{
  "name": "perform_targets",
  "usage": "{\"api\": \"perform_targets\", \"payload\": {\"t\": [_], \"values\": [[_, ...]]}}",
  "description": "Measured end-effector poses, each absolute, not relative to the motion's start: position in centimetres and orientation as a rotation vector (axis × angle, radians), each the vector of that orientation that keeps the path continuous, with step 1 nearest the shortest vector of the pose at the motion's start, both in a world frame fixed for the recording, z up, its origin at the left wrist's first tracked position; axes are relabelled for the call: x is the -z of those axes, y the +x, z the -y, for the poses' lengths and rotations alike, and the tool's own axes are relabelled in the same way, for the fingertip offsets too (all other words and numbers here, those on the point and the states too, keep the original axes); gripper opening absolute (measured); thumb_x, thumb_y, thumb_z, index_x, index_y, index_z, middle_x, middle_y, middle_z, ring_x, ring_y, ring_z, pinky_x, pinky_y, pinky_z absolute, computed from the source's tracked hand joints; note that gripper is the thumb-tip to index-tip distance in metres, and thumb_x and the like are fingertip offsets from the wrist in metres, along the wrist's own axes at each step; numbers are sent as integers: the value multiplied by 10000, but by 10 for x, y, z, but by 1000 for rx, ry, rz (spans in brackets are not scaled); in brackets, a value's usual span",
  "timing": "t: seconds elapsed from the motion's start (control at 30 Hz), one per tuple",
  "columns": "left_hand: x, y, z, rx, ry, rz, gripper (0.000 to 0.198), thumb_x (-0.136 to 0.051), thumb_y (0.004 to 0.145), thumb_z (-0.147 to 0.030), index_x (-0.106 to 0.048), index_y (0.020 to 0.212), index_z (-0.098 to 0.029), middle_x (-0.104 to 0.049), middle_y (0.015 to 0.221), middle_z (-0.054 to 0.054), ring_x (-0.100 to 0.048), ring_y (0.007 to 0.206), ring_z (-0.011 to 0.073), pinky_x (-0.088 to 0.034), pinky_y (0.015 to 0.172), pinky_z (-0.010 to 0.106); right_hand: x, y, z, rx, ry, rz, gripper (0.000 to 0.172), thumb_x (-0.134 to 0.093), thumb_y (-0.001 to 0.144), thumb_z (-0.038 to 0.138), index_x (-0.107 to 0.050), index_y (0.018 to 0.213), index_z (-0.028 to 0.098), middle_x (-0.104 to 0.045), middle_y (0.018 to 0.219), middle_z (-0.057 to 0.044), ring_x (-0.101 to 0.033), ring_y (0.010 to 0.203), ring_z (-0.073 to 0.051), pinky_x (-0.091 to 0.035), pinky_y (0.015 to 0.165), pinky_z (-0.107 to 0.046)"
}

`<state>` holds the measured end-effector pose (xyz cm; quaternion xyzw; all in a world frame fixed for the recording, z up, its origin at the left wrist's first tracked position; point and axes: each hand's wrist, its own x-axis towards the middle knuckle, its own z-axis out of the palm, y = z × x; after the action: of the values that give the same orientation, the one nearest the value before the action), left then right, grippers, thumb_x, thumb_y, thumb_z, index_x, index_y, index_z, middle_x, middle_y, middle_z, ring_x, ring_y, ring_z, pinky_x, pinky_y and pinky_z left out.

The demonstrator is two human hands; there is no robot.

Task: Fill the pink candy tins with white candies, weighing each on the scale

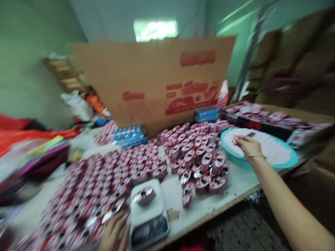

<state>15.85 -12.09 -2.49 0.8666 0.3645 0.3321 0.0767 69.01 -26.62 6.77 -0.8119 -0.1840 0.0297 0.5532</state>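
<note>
While the right hand reaches toward 2 o'clock, fingers slightly spread above a teal basin of pale contents, the left hand, fingers spread on red-and-white round packs, lies at 6 o'clock, beside a white scale set within its reach, one pack on the platform.

Stacked cartons line the green wall.

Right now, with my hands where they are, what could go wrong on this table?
Your left hand is right beside the digital scale, so a bump could shift the packet on it and spoil the reading. The teal basin under your right hand sits near the table's edge and might tip.
</note>
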Motion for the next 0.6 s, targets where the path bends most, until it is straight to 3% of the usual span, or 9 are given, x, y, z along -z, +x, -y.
{"api": "perform_targets", "payload": {"t": [0.07,0.17,0.3,0.4,0.6], "values": [[39,138,140,-976,2529,-1157,248,-484,847,-303,-592,1067,-270,-578,1112,61,-564,1037,227,-510,870,423,-69,634,233,-215,-1805,615,335,-583,784,376,-615,1016,136,-655,925,-79,-602,688,-101,-485,668,-221],[53,130,153,-964,2494,-1183,259,-470,865,-269,-571,1095,-208,-580,1099,93,-549,1052,225,-481,904,423,-69,528,192,-573,-1487,947,316,-656,711,386,-636,921,150,-649,829,-42,-584,653,-110,-492,643,-244],[60,128,161,-1003,2450,-1196,254,-461,877,-250,-558,1105,-192,-578,1070,101,-542,1041,214,-470,902,404,-51,410,150,-898,-1252,1229,196,-610,727,307,-618,831,141,-609,721,-15,-554,595,-106,-478,562,-233],[68,122,166,-1034,2405,-1184,239,-467,876,-246,-565,1086,-187,-579,1046,99,-549,1011,207,-476,882,387,-31,369,131,-866,-1317,1407,107,-556,751,214,-619,794,140,-620,747,-21,-549,620,-101,-459,578,-217],[84,117,167,-1059,2308,-1143,220,-464,881,-251,-574,1057,-178,-571,1037,94,-548,997,196,-479,871,367,-21,360,128,-668,-1449,1577,96,-544,767,129,-637,791,139,-645,797,-42,-567,750,-134,-435,721,-255]]}}
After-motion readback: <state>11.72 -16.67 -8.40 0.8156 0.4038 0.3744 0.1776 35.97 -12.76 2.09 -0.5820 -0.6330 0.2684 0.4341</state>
